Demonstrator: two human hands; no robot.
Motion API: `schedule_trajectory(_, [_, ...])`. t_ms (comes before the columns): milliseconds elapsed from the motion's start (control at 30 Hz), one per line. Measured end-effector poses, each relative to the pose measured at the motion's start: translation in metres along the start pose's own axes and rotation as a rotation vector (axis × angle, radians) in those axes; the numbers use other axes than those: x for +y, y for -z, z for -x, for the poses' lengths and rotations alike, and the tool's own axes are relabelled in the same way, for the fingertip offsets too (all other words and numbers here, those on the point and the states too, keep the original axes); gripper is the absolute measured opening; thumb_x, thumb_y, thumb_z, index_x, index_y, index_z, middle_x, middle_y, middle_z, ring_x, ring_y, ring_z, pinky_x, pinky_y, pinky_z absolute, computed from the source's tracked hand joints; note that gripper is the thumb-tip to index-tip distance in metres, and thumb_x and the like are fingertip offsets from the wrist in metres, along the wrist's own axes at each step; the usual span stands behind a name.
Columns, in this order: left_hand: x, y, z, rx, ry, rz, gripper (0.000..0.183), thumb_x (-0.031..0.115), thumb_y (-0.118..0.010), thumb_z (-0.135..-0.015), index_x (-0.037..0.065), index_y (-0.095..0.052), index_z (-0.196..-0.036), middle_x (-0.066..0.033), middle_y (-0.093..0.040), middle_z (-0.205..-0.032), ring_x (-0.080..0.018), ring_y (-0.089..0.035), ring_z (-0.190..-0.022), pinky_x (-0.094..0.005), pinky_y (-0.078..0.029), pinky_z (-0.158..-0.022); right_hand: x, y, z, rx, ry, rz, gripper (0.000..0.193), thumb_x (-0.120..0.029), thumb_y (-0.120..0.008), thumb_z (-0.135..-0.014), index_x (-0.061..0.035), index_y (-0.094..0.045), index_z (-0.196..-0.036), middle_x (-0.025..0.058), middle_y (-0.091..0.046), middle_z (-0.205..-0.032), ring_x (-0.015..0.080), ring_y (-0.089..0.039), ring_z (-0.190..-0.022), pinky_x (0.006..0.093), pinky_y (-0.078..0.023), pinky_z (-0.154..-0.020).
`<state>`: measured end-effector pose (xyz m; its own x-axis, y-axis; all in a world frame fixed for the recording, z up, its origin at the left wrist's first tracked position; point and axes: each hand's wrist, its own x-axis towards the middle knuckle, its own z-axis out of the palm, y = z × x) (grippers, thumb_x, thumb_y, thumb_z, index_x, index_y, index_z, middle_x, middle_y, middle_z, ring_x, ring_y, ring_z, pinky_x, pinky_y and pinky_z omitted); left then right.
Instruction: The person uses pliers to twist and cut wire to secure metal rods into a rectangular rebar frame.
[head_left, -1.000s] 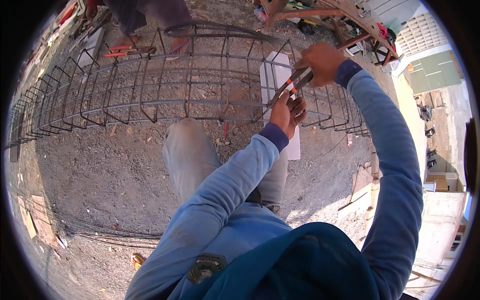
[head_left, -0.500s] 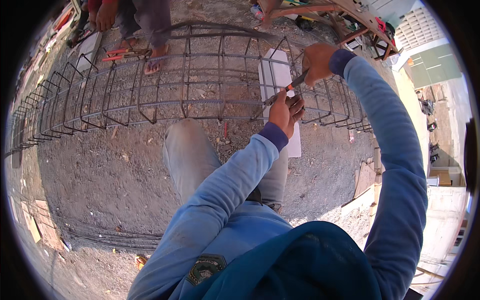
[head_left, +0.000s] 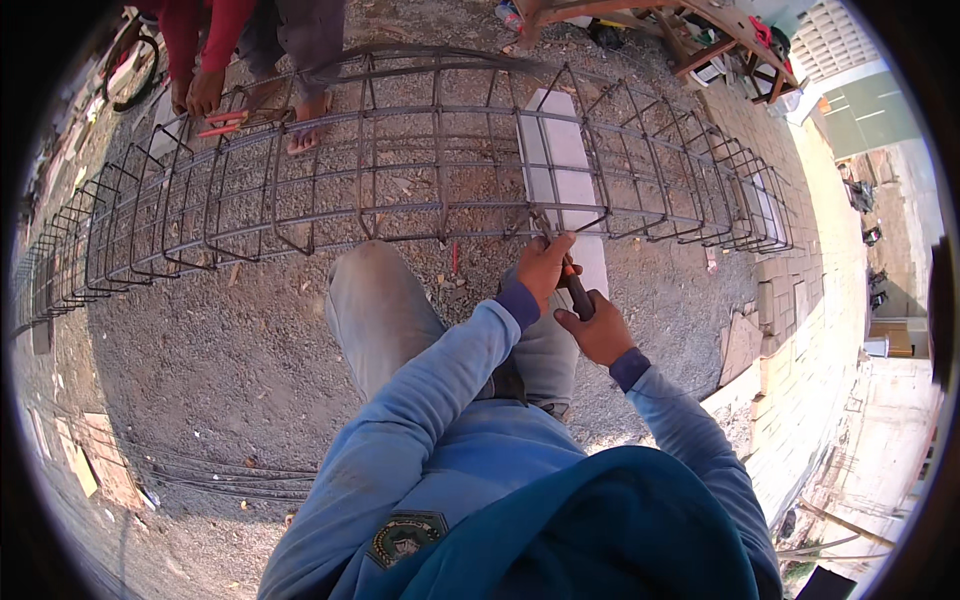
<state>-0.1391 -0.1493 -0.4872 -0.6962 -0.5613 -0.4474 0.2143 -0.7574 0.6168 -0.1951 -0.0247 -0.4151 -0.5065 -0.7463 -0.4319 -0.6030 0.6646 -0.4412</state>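
Observation:
A steel rebar cage (head_left: 400, 209) of long bars and square stirrups stretches across in front of my knees. My right hand (head_left: 603, 332) is closed around the dark handle of pincers (head_left: 578, 295), which have an orange band. Just above it, my left hand (head_left: 540, 268) is closed around the upper part of the pincers, its fingers partly hidden. The metal head of the pincers points up to the cage's near lower bar, by a stirrup. Whether the jaws grip a wire is too small to tell.
A white block (head_left: 562, 150) lies beneath the cage. At the far left, another person's hands (head_left: 203, 92) are by the cage, near red-handled pincers (head_left: 222, 124); that person's bare foot (head_left: 305, 135) is beside it. A wooden trestle (head_left: 690, 40) stands far right. Loose bars (head_left: 230, 475) lie lower left.
My right hand has swung down and toward me from above the cage, turning the pincers so the handle points at me. My left hand has shifted slightly left. The other person's hands have moved lower.

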Motion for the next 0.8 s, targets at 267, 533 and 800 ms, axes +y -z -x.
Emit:
schedule_trajectory(267, [-0.001, 0.022, 0.0, 0.032, -0.035, -0.227, 0.029, 0.032, -0.063, -0.085, 0.004, -0.054, -0.088, -0.0031, -0.052, -0.07, -0.0162, -0.059, -0.061, -0.0321, -0.051, -0.057, 0.007, -0.066, -0.006, 0.165, -0.017, -0.355, 0.039, -0.036, -0.066, -0.08, -0.0001, -0.052, -0.09, 0.0148, -0.06, -0.071, 0.0291, -0.061, -0.065, 0.0408, -0.047, -0.059])
schedule_trajectory(533, [0.029, 0.003, 0.02, -0.17, 0.322, 0.31, 0.04, 0.048, -0.061, -0.086, 0.008, -0.056, -0.087, 0.0007, -0.047, -0.061, -0.015, -0.055, -0.053, -0.0359, -0.05, -0.058, -0.001, -0.042, 0.002, -0.781, -0.348, -1.612, 0.039, -0.05, -0.052, -0.09, -0.0116, -0.048, -0.083, -0.0026, -0.038, -0.059, 0.0094, -0.037, -0.045, 0.0241, -0.028, -0.037])
schedule_trajectory(800, [0.016, 0.023, 0.001, -0.283, 0.347, 0.196, 0.039, 0.047, -0.06, -0.088, 0.013, -0.047, -0.073, 0.0047, -0.036, -0.052, -0.0112, -0.04, -0.045, -0.0316, -0.039, -0.048, 0.002, -0.07, -0.005, -0.741, -0.314, -1.595, 0.049, -0.058, -0.039, -0.092, -0.0109, -0.051, -0.087, 0.0, -0.046, -0.061, 0.0143, -0.043, -0.045, 0.0303, -0.037, -0.043])
